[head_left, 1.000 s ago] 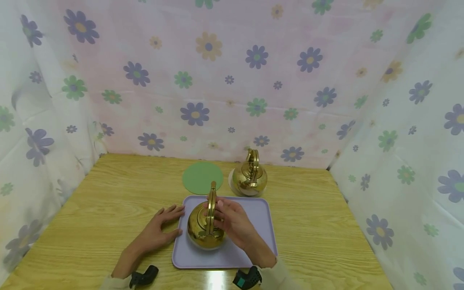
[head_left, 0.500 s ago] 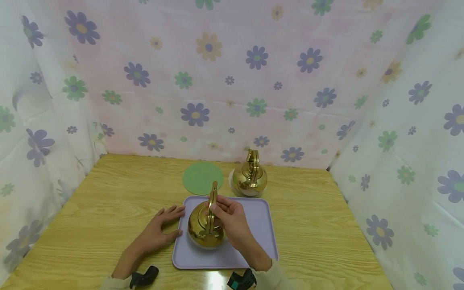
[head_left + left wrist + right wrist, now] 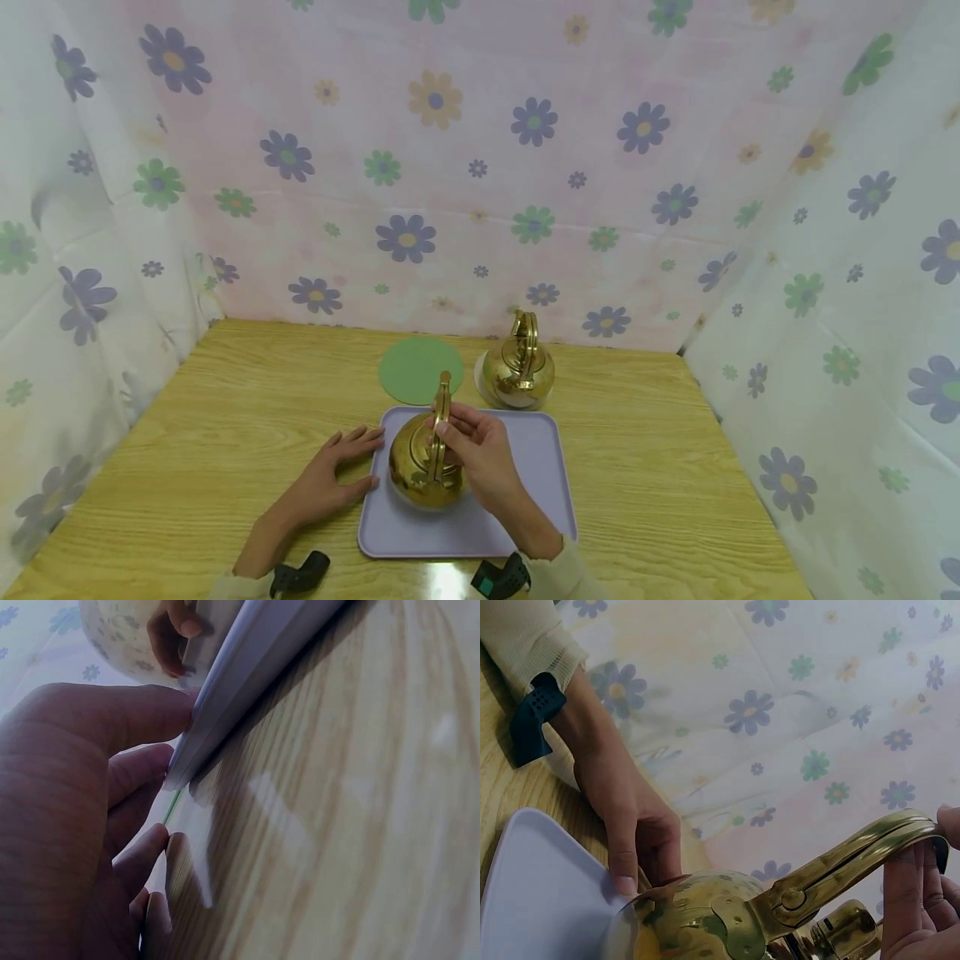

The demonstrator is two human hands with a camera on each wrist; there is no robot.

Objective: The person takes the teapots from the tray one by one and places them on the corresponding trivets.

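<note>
Right hand (image 3: 483, 454): thumb and fingers curled round the arched handle (image 3: 441, 442) of a shiny gold-coloured metal kettle (image 3: 411, 468) with a rounded body; grip also seen in the right wrist view. This kettle is upright, at the left half of a lilac rectangular tray (image 3: 525, 533) with a raised rim; whether its base touches the tray cannot be told. Left hand (image 3: 326, 475): thumb apart from the fingers, nothing clamped, digits extended toward the tray's left edge; the left wrist view shows a digit against the outer side of the rim. Beyond the tray, a flat green round mat (image 3: 408, 367) lies on the yellowish wood-grain table (image 3: 645, 475). Just right of it, a second gold-coloured kettle (image 3: 510, 385) stands upright on a pale round mat (image 3: 479, 379), apart from both hands. Behind the table hangs a pale curtain (image 3: 480, 187) printed with purple, green and orange flowers.
</note>
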